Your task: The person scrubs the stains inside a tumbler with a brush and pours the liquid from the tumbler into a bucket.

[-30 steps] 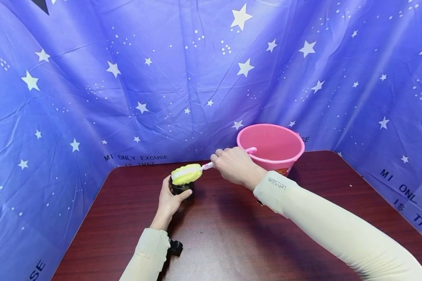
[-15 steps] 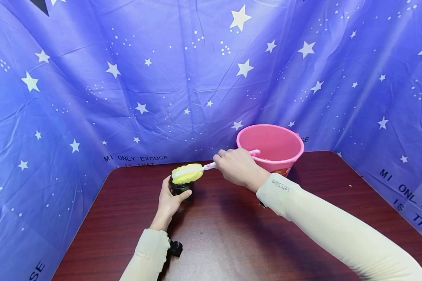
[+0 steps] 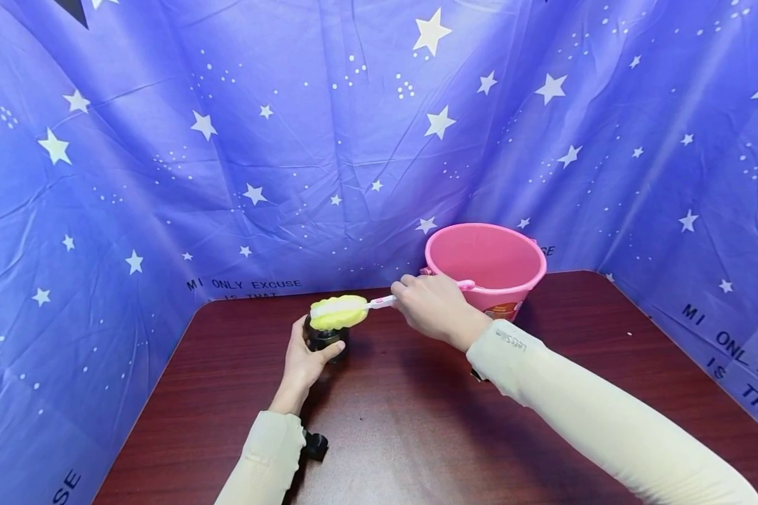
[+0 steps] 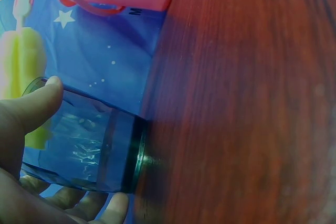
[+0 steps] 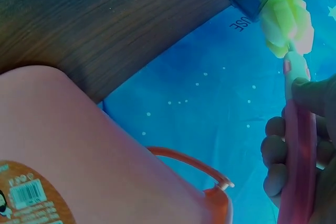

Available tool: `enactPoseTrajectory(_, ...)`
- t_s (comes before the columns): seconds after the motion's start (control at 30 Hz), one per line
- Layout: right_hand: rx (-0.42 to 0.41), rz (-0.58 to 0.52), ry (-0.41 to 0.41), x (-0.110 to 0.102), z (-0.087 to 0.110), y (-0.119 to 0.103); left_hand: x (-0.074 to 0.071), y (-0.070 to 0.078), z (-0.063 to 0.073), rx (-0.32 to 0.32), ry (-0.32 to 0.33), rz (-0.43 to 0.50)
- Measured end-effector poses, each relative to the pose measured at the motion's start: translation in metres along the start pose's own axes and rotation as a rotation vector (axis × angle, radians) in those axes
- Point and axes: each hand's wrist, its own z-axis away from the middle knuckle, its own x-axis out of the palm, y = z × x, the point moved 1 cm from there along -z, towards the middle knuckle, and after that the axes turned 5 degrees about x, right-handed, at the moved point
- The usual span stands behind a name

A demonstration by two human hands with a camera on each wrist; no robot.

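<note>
Grasping the pink-and-white handle (image 3: 382, 301) of a yellow sponge-headed brush (image 3: 352, 310), the right hand (image 3: 436, 305) held the sponge at the mouth of a dark see-through cup (image 4: 86, 140). From near left, the left hand (image 3: 303, 365) curled its grip round that cup, which stood upright near the far edge of the reddish-brown wooden counter (image 3: 379, 421). Counter space separated the cup from a round pink plastic bucket (image 3: 486, 297), far right.

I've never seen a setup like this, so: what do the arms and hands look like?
They are a person's: the left hand and right hand are bare. The left sleeve and right sleeve are pale cream, ending at the wrists; the right one carries small grey lettering. A black device shows beside the left sleeve's end, and a small dark piece under the right's.
</note>
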Motion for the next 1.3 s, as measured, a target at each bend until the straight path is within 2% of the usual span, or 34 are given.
enactPoseTrajectory(0.8,0.120,-0.085,-0.056,0.009,0.017,0.000,0.000,-0.001,0.000,-0.004,0.004,-0.006)
enactPoseTrajectory(1.3,0.192,-0.174,-0.002,0.023,0.028,0.001,0.000,-0.001,0.000,0.009,0.009,-0.001)
